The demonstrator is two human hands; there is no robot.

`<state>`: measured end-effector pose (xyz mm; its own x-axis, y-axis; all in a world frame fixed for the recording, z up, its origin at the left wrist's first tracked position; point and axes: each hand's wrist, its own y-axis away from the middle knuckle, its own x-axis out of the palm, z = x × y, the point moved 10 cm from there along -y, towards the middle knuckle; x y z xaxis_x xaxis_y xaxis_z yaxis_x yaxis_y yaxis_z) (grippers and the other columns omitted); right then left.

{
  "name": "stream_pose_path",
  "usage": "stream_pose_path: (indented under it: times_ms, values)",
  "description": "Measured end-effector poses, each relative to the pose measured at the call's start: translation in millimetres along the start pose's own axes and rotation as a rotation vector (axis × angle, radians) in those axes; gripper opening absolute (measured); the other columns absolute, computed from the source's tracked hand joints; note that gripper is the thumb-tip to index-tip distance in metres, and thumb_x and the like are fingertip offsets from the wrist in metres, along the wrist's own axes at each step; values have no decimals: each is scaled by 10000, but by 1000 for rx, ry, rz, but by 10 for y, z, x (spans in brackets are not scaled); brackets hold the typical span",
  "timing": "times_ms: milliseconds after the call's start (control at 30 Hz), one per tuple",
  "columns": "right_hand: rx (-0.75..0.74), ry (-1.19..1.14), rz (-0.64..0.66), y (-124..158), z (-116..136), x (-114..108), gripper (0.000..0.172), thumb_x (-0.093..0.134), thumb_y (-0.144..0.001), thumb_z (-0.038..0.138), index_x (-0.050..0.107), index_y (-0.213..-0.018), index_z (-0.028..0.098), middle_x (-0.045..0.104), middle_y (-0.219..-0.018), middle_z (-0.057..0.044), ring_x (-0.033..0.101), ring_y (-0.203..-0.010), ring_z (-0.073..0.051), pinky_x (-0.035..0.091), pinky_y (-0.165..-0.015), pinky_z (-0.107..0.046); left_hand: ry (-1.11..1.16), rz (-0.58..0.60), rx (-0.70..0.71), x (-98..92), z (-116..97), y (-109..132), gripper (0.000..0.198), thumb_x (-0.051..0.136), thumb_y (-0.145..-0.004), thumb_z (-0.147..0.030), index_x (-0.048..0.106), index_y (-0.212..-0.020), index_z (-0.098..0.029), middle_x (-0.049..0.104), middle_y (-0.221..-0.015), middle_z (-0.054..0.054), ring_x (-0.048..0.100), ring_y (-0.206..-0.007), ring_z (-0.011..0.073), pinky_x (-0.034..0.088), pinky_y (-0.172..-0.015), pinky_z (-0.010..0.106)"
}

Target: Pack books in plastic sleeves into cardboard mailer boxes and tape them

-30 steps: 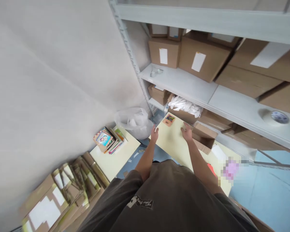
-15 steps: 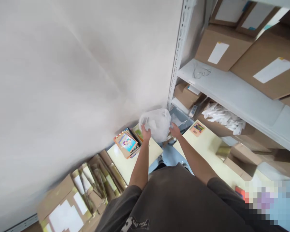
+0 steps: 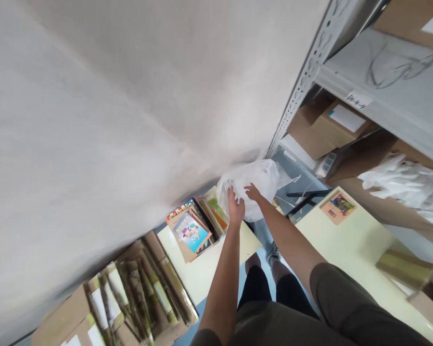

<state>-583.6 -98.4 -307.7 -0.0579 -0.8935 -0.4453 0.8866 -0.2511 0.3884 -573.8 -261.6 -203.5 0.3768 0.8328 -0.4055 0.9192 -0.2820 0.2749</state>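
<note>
Both my hands reach down to a white plastic bag (image 3: pixel 263 178) that sits on the floor in the corner between the wall and the shelf post. My left hand (image 3: pixel 235 207) rests on the bag's lower left side with its fingers pressed into the plastic. My right hand (image 3: pixel 253 192) lies on the bag's front, fingers spread. Whether either hand grips the plastic is hard to tell. Just left of the bag, a stack of colourful picture books (image 3: pixel 193 228) lies on a pale yellow table (image 3: pixel 202 269).
A second pale yellow table (image 3: pixel 350 240) stands to the right with a small orange card (image 3: pixel 338 205) on it. Metal shelving (image 3: pixel 382 81) holds cardboard boxes and white gloves (image 3: pixel 407 185). Flattened cartons (image 3: pixel 137 298) lie at lower left. A plain wall fills the left.
My view has swung left and down from the right table. Both hands have left that table and reached the white bag, closing in on its front.
</note>
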Motion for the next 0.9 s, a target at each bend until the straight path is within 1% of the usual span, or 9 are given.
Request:
stream_pose_path:
  times_ms: [100, 200, 267, 367, 500, 633, 767, 833, 900]
  values:
    - [37, -126, 6, -54, -53, 148, 303, 712, -866, 344, 797, -1143, 260, 796, -1207, -70, 733, -1051, -257, 573, -1024, -457, 14, -3, -15, -88, 170, -41, 930, 555, -989, -218, 36, -1758, -291, 226, -1793, 114, 469, -1531, 339, 554, -1143, 449]
    - [52, -236, 5, 89, 85, 153, 352, 681, -854, 404, 816, -1118, 213, 825, -1033, -67, 741, -940, -248, 599, -939, -435, 1, -42, -26, -187, 237, -25, 889, 527, -1008, -248, 52, -1759, -286, 310, -1762, 110, 525, -1491, 304, 565, -1130, 406]
    - [44, -381, -32, 292, 268, 29, 353, 662, -842, 423, 830, -1071, 213, 830, -1046, -66, 739, -994, -252, 579, -990, -439, -3, -51, -57, -215, 235, 3, 864, 515, -1027, -298, 55, -1759, -290, 345, -1749, 103, 568, -1454, 289, 575, -1112, 392]
    - [-3, -672, -80, 728, 655, -244, 343, 702, -815, 437, 838, -1062, 242, 815, -1196, -70, 704, -1187, -267, 519, -1107, -431, -13, -37, -127, -220, 137, 66, 848, 557, -1036, -411, 131, -1754, -264, 389, -1729, 122, 604, -1417, 306, 565, -1110, 395]
    - [5, -951, -34, 1365, 1190, -504, 432, 814, -775, 428, 821, -1167, 246, 814, -1180, -65, 708, -1186, -262, 525, -1109, -418, -53, -34, -87, -289, -283, 218, 773, 642, -1007, -446, 352, -1687, -218, 461, -1686, 136, 482, -1530, 315, 424, -1250, 422]
    - [-20, -1015, -98, 1869, 1562, -843, 494, 895, -728, 407, 804, -1191, 261, 807, -1134, -45, 719, -1107, -237, 542, -1078, -396, 20, -29, 19, -405, -739, 460, 853, 697, -978, -421, 279, -1700, -245, 393, -1729, 122, 369, -1602, 280, 370, -1287, 431]
    - [-31, -1010, -364, 2301, 1564, -1381, 536, 930, -663, 389, 771, -1160, 267, 782, -1024, -12, 718, -1001, -220, 581, -994, -380, 6, 53, 79, -414, -1038, 665, 1051, 846, -852, -451, 261, -1701, -249, 344, -1747, 143, 323, -1623, 301, 334, -1309, 460]
    - [-54, -1005, -470, 2543, 1510, -1662, 584, 935, -633, 372, 740, -1175, 271, 777, -1021, -6, 720, -989, -228, 596, -959, -388, -41, 107, 176, -366, -1250, 725, 1122, 900, -788, -459, 278, -1697, -247, 310, -1760, 148, 295, -1633, 316, 293, -1328, 471]
    - [-90, -1000, -546, 2817, 1447, -1930, 606, 925, -625, 342, 714, -1189, 275, 781, -1074, -12, 723, -1009, -237, 602, -939, -394, -105, 166, 289, -278, -1499, 771, 1075, 912, -768, -480, 366, -1666, -250, 262, -1778, 146, 259, -1643, 338, 276, -1333, 484]
